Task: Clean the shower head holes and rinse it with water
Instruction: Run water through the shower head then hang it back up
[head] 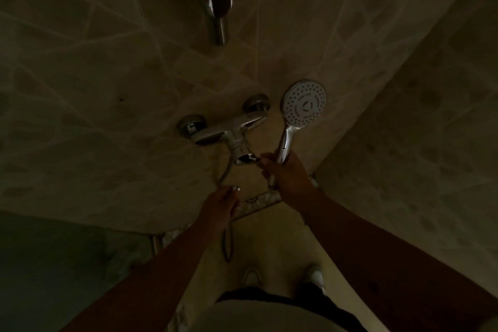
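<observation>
Dim shower corner, tiled wall (pixel 107 75). Landmark is the chrome mixer tap (pixel 226 133) on that wall. Below the tap and a bit left, your left hand (pixel 221 203) curls its fingers on the shower hose (pixel 225 178) near a small chrome fitting. Just right of the tap's lever, your right hand (pixel 285 172) grips the chrome handle of the shower head (pixel 304 102). The head stands up-right of the tap, white holed face toward you. Your hands are apart. A chrome rail bracket (pixel 217 3) sits high above the tap.
</observation>
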